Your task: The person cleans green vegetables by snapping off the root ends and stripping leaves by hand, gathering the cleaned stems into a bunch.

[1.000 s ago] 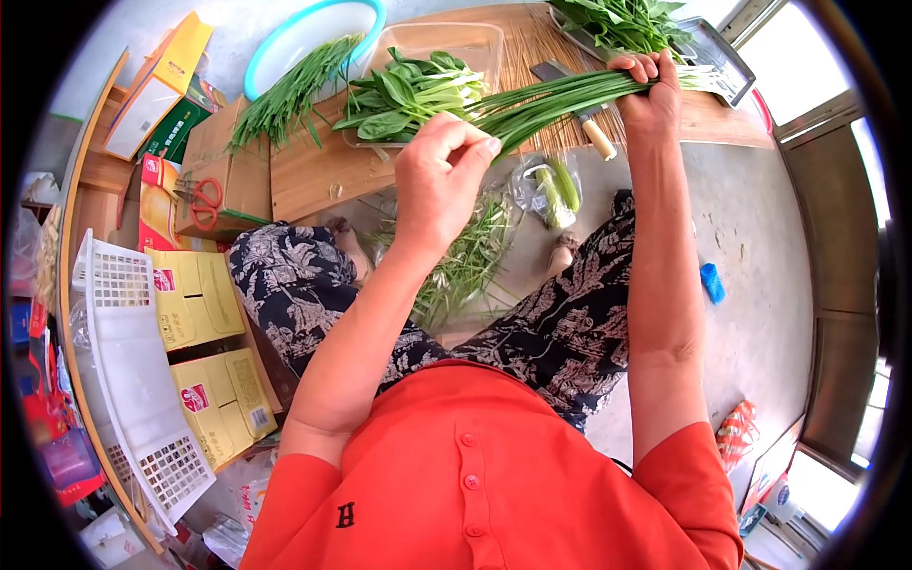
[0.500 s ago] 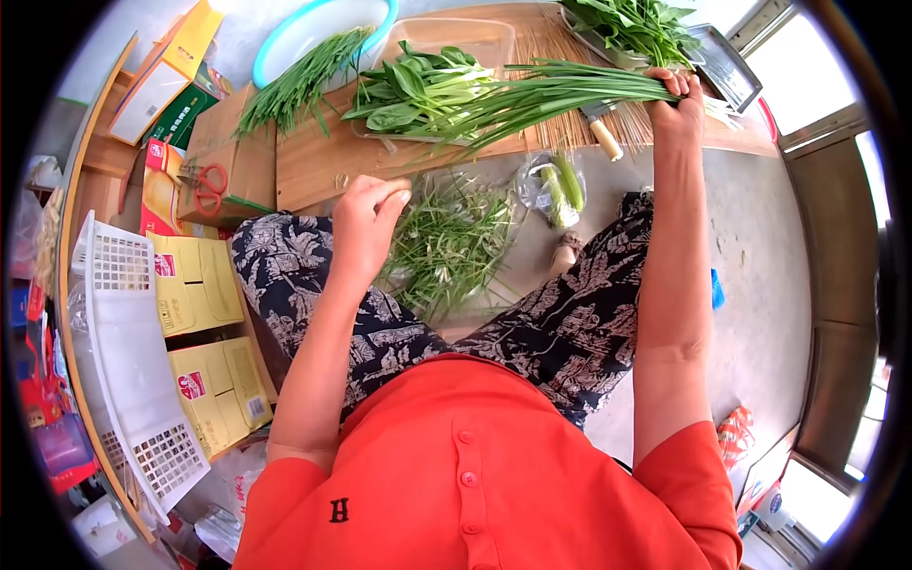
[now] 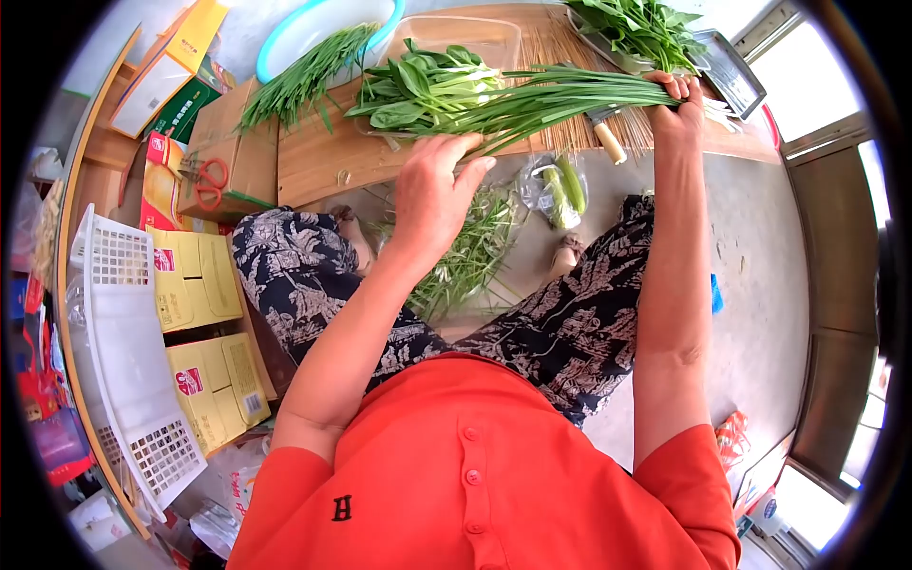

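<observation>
My right hand (image 3: 677, 101) is closed round the white-stemmed ends of a bunch of garlic chives (image 3: 568, 95), whose long green leaves stretch leftward over the table. Close to the leaf tips is my left hand (image 3: 439, 182), fingers extended and thumb apart, with nothing visible in it; whether it touches the leaves I cannot tell. Behind the chives, leafy greens with pale stalks (image 3: 425, 90) lie in a clear plastic tray (image 3: 503, 36). Below my left hand, loose green trimmings (image 3: 465, 256) are heaped between my feet, partly hidden by my arm.
On the wooden table (image 3: 313, 157) are a blue-rimmed basin (image 3: 269, 59) with more chives (image 3: 309, 81), a wooden-handled knife (image 3: 608, 141) and another leafy pile (image 3: 636, 28). Red scissors (image 3: 211, 182) hang at a cardboard box (image 3: 223, 142). Bagged green vegetables (image 3: 562, 193) lie on the floor.
My left hand has moved right and up from above the trimmings to the chive tips, and its fingers have opened from a pinch. My right hand stays on the bunch.
</observation>
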Action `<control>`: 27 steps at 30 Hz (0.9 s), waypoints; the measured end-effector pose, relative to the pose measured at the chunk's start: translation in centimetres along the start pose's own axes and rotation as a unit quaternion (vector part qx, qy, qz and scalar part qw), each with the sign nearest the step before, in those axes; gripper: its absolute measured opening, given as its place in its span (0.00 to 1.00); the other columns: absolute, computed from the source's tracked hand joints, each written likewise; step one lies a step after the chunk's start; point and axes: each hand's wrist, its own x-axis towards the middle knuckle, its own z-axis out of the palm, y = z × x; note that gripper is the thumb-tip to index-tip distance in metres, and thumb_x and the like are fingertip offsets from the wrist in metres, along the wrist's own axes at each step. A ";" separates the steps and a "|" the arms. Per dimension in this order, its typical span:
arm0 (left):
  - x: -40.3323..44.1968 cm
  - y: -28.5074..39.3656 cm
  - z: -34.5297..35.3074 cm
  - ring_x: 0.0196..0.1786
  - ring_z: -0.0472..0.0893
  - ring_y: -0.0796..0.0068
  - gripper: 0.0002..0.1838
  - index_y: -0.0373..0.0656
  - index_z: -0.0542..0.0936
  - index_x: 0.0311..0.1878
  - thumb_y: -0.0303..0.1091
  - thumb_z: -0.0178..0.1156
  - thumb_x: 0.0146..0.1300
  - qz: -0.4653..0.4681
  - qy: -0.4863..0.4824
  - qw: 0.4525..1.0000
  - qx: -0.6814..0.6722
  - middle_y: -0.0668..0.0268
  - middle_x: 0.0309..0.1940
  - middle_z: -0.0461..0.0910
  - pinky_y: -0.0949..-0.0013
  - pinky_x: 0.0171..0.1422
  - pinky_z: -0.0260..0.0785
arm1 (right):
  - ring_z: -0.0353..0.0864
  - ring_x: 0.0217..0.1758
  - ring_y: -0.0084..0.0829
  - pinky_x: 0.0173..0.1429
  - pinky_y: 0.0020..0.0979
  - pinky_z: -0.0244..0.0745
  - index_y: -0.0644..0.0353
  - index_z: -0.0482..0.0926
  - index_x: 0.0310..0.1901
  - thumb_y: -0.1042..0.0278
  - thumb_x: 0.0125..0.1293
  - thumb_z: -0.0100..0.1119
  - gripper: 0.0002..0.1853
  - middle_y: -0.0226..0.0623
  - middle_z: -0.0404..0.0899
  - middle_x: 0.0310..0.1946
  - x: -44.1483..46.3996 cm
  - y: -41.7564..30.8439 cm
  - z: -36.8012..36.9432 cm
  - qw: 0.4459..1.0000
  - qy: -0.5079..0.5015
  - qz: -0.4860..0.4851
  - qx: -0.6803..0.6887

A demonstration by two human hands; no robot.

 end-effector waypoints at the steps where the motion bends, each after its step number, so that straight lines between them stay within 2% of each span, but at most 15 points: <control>1: 0.1 0.1 0.3 0.40 0.81 0.61 0.14 0.36 0.82 0.44 0.33 0.65 0.56 -0.017 -0.022 1.000 -0.011 0.56 0.39 0.82 0.65 0.49 0.72 | 0.55 0.16 0.24 0.31 0.34 0.69 0.55 0.61 0.25 0.60 0.72 0.44 0.17 0.25 0.55 0.13 -0.1 0.0 0.0 1.000 -0.005 0.007 0.003; 6: 0.2 0.2 1.3 0.34 0.80 0.67 0.13 0.33 0.81 0.41 0.32 0.65 0.56 -0.045 -0.032 0.998 -0.039 0.56 0.34 0.81 0.68 0.42 0.71 | 0.55 0.16 0.24 0.31 0.34 0.69 0.55 0.61 0.25 0.60 0.72 0.45 0.16 0.25 0.55 0.13 -0.2 -0.2 0.2 1.000 -0.006 0.006 -0.006; 8: 0.2 0.4 1.2 0.29 0.76 0.72 0.12 0.32 0.81 0.40 0.32 0.64 0.57 -0.079 -0.063 0.992 -0.074 0.58 0.29 0.80 0.69 0.36 0.70 | 0.55 0.16 0.24 0.31 0.34 0.69 0.55 0.61 0.25 0.60 0.72 0.45 0.17 0.25 0.55 0.13 0.1 -0.3 0.0 1.000 -0.003 -0.002 -0.013; 12: -0.4 0.7 1.2 0.28 0.73 0.77 0.10 0.33 0.81 0.38 0.32 0.62 0.60 -0.106 -0.070 0.987 -0.098 0.63 0.27 0.79 0.72 0.36 0.68 | 0.55 0.15 0.24 0.30 0.33 0.68 0.55 0.62 0.24 0.59 0.73 0.44 0.17 0.25 0.55 0.13 0.1 -0.5 -0.2 0.999 -0.022 -0.001 -0.030; 13: -0.6 0.4 1.7 0.28 0.74 0.79 0.09 0.35 0.81 0.37 0.32 0.60 0.62 -0.174 -0.051 0.955 -0.236 0.66 0.27 0.79 0.73 0.37 0.68 | 0.55 0.15 0.24 0.30 0.33 0.68 0.55 0.62 0.24 0.59 0.73 0.44 0.17 0.25 0.55 0.13 0.2 -0.5 -0.2 0.999 -0.022 -0.001 -0.030; 14: -0.8 0.2 2.0 0.29 0.74 0.80 0.08 0.36 0.81 0.36 0.32 0.59 0.64 -0.237 -0.031 0.898 -0.369 0.69 0.27 0.79 0.74 0.38 0.68 | 0.55 0.15 0.24 0.30 0.33 0.68 0.55 0.62 0.24 0.59 0.73 0.43 0.18 0.25 0.55 0.13 0.4 -0.5 -0.2 0.999 -0.016 -0.001 -0.037; 15: -0.9 0.0 1.9 0.29 0.74 0.80 0.08 0.36 0.81 0.36 0.32 0.59 0.64 -0.238 -0.030 0.898 -0.370 0.69 0.27 0.79 0.74 0.38 0.68 | 0.54 0.14 0.23 0.29 0.33 0.67 0.54 0.62 0.23 0.59 0.73 0.43 0.18 0.24 0.55 0.12 0.7 -0.7 -0.5 0.999 -0.011 -0.002 -0.044; 17: -0.9 -0.9 0.8 0.31 0.75 0.82 0.07 0.41 0.80 0.36 0.33 0.57 0.67 -0.283 0.053 0.831 -0.476 0.72 0.29 0.79 0.76 0.41 0.68 | 0.54 0.14 0.23 0.29 0.32 0.67 0.53 0.61 0.21 0.60 0.72 0.43 0.19 0.23 0.54 0.12 1.1 -1.9 -0.7 0.998 -0.055 -0.013 -0.027; 18: -1.4 -2.3 0.2 0.31 0.76 0.83 0.06 0.42 0.79 0.36 0.33 0.57 0.67 -0.298 0.072 0.823 -0.478 0.71 0.30 0.79 0.77 0.40 0.69 | 0.54 0.13 0.23 0.29 0.32 0.67 0.53 0.61 0.20 0.60 0.72 0.43 0.20 0.22 0.54 0.12 1.2 -2.6 -0.6 0.999 -0.046 -0.018 -0.020; 19: -1.8 -3.8 -0.5 0.30 0.75 0.83 0.06 0.42 0.80 0.37 0.33 0.57 0.66 -0.312 0.053 0.808 -0.496 0.72 0.31 0.79 0.77 0.40 0.69 | 0.54 0.13 0.23 0.30 0.32 0.67 0.53 0.61 0.19 0.59 0.72 0.43 0.20 0.23 0.54 0.12 1.3 -3.1 -0.4 0.999 -0.031 -0.023 -0.023; 22: -3.4 -6.0 -1.6 0.32 0.76 0.85 0.08 0.40 0.81 0.43 0.32 0.58 0.66 -0.328 0.005 0.828 -0.454 0.71 0.33 0.79 0.78 0.41 0.69 | 0.56 0.14 0.23 0.30 0.32 0.68 0.53 0.60 0.19 0.58 0.72 0.42 0.21 0.23 0.53 0.12 1.3 -4.1 -0.6 1.000 -0.015 -0.021 0.005; 24: -4.3 -6.5 -1.8 0.33 0.77 0.83 0.11 0.37 0.81 0.47 0.31 0.59 0.64 -0.344 -0.034 0.874 -0.343 0.71 0.36 0.80 0.78 0.42 0.69 | 0.56 0.14 0.23 0.30 0.32 0.68 0.53 0.60 0.19 0.58 0.72 0.41 0.21 0.23 0.53 0.12 1.4 -4.2 -1.0 1.000 -0.014 -0.016 0.020; 25: -4.7 -6.8 -1.8 0.33 0.77 0.83 0.11 0.37 0.81 0.47 0.31 0.59 0.64 -0.344 -0.031 0.873 -0.345 0.71 0.36 0.80 0.78 0.42 0.69 | 0.56 0.14 0.23 0.31 0.32 0.69 0.53 0.60 0.19 0.58 0.72 0.41 0.21 0.23 0.53 0.12 1.5 -4.3 -1.2 0.999 -0.013 -0.014 0.035; 27: -5.3 -7.6 -1.8 0.35 0.77 0.81 0.12 0.37 0.82 0.48 0.29 0.60 0.62 -0.225 -0.052 0.955 -0.189 0.71 0.36 0.81 0.77 0.43 0.69 | 0.56 0.14 0.23 0.31 0.31 0.69 0.53 0.61 0.18 0.59 0.71 0.43 0.21 0.23 0.55 0.12 1.3 -4.6 -1.2 0.998 -0.030 0.017 0.049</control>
